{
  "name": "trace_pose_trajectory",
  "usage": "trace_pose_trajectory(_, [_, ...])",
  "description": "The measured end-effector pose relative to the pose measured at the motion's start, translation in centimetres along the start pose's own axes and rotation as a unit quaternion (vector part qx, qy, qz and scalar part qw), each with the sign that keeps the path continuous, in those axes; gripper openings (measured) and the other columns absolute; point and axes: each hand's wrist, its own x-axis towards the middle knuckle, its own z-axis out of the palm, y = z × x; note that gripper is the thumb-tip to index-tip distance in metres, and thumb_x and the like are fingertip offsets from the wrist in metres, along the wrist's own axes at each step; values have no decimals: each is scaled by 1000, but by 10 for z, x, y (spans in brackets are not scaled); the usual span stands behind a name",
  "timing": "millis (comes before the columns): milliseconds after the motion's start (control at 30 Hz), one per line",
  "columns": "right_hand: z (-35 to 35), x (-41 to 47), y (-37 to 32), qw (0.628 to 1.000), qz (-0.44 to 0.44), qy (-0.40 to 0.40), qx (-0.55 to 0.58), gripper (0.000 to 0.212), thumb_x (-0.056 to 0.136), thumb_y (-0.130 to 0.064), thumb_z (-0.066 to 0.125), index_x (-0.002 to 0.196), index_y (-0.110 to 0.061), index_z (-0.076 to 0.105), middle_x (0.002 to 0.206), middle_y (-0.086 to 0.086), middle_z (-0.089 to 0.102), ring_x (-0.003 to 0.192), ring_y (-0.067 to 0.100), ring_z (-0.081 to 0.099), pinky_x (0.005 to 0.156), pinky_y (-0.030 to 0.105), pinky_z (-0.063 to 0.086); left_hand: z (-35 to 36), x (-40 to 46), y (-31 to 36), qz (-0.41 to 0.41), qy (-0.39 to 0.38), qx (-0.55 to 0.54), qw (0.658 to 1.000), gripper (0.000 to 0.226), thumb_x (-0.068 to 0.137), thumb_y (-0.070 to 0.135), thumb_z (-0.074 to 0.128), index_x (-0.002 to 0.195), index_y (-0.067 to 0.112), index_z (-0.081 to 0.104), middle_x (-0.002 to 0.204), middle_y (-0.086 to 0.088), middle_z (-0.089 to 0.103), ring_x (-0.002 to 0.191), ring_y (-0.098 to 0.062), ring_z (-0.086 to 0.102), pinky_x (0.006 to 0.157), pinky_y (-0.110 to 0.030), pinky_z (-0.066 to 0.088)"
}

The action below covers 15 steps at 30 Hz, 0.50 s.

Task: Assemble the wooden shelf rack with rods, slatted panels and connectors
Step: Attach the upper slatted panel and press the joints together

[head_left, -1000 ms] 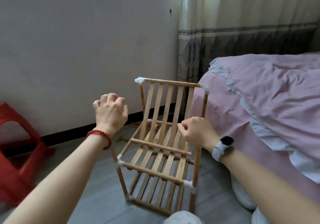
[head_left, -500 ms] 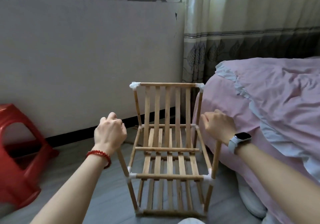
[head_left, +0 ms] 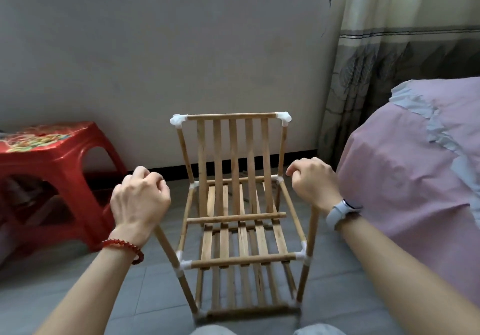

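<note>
Gripping rack (head_left: 235, 205) front posts: left hand (head_left: 139, 202), right hand (head_left: 313, 182); stool (head_left: 52, 163) left.

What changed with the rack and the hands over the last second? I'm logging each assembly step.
The wooden rack was turned from an angle to face the person squarely. The right hand moved off the middle of the frame to the top of the front right rod. The left hand kept gripping the top of the front left rod. The red stool and bed stayed put.
</note>
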Motion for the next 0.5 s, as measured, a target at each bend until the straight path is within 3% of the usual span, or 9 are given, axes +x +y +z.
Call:
trace_pose_trajectory(200, [28, 10, -50, 997, -71, -11, -3, 28, 91, -15, 41, 92, -19, 69, 100, 0, 66, 99, 20, 52, 69, 28, 35, -11, -8, -55, -30, 58, 29, 997, 9, 79, 6, 65, 73, 0, 69, 81, -17, 62, 68, -40, 56, 62, -43, 43])
trace_pose_trajectory(400, [37, 20, -55, 993, -88, -27, -73, 26, 88, -19, 38, 97, -19, 62, 98, -2, 66, 104, 22, 52, 72, 31, 39, -5, -13, -61, -9, 88, 27, 996, 12, 75, 6, 69, 86, 1, 70, 90, -16, 68, 76, -39, 61, 66, -42, 46])
trace_pose_trajectory(433, [35, 20, -58, 990, -94, -26, -98, 29, 88, -17, 35, 99, -18, 62, 98, -1, 66, 104, 23, 53, 74, 32, 40, -5, -12, -59, -13, 80, 23, 996, 15, 76, 7, 68, 89, 0, 70, 92, -16, 68, 81, -39, 61, 68, -43, 46])
trace_pose_trajectory(500, [33, 19, -62, 981, -104, -37, -157, 38, 86, -15, 26, 104, -16, 59, 101, 1, 66, 106, 24, 54, 95, 39, 37, -6, -10, -54, -18, 45, 20, 999, 20, 80, 11, 63, 97, 1, 68, 97, -15, 67, 94, -38, 59, 78, -45, 43])
